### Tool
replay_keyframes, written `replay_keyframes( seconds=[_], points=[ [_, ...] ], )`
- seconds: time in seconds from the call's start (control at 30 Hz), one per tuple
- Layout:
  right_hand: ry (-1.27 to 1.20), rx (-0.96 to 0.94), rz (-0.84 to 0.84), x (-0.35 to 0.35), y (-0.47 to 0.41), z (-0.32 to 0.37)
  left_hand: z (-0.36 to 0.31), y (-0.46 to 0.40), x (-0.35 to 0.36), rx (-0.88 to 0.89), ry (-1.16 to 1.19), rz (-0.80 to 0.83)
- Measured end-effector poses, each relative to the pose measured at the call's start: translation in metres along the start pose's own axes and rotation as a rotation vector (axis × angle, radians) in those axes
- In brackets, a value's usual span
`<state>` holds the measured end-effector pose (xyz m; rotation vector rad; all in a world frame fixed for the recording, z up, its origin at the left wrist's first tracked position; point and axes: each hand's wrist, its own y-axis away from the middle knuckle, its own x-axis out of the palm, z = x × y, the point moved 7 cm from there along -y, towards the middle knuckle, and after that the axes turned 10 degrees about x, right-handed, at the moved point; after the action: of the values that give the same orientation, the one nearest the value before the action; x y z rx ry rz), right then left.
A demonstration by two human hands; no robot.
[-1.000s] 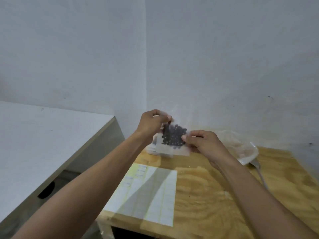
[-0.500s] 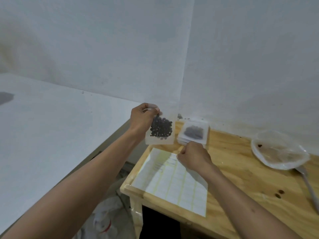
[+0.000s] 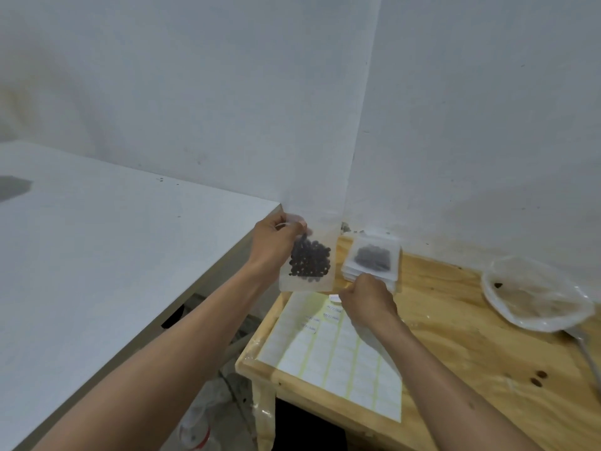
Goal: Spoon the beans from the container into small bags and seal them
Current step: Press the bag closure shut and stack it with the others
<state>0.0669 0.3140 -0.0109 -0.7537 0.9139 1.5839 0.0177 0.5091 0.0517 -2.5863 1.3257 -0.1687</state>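
My left hand (image 3: 276, 244) pinches the top corner of a small clear bag of dark beans (image 3: 308, 263) and holds it upright above the wooden table's left edge. My right hand (image 3: 369, 299) rests on the sheet of white labels (image 3: 331, 353), fingertips pinching a small label at the sheet's top. Behind it lies a stack of small bags (image 3: 372, 260), the top one holding dark beans. A clear plastic-covered container (image 3: 533, 292) sits at the right, almost empty, with a metal spoon (image 3: 585, 349) beside it.
The wooden table (image 3: 455, 346) stands in a corner of white walls. A white table (image 3: 97, 271) runs along the left, with a gap between the two. Two loose beans (image 3: 538, 377) lie near the right front. A plastic bag lies on the floor below.
Two hands held the bean bag a second ago. My right hand has let go and dropped to the label sheet. The left hand keeps the bag aloft. The view has turned left.
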Motion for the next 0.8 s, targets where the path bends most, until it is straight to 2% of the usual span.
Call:
replay_keyframes(
  seconds=[0.13,0.23,0.3,0.6,0.8],
  points=[
    [-0.296,-0.025,0.076,-0.018,-0.004,-0.007,0.001,0.001,0.009,-0.030,0.044,0.025],
    [-0.649,-0.093,0.023,-0.057,0.001,-0.011,-0.001,0.004,0.029,-0.054,0.093,0.038],
    [-0.783,-0.156,-0.054,-0.089,0.005,-0.015,-0.004,0.009,0.050,-0.053,0.118,0.067],
    [-0.805,-0.232,-0.274,-0.169,0.011,-0.051,-0.033,0.043,0.147,-0.028,0.183,0.284],
    [-0.780,-0.209,-0.399,-0.185,0.011,-0.082,-0.048,0.056,0.181,-0.035,0.248,0.333]
  ],
)
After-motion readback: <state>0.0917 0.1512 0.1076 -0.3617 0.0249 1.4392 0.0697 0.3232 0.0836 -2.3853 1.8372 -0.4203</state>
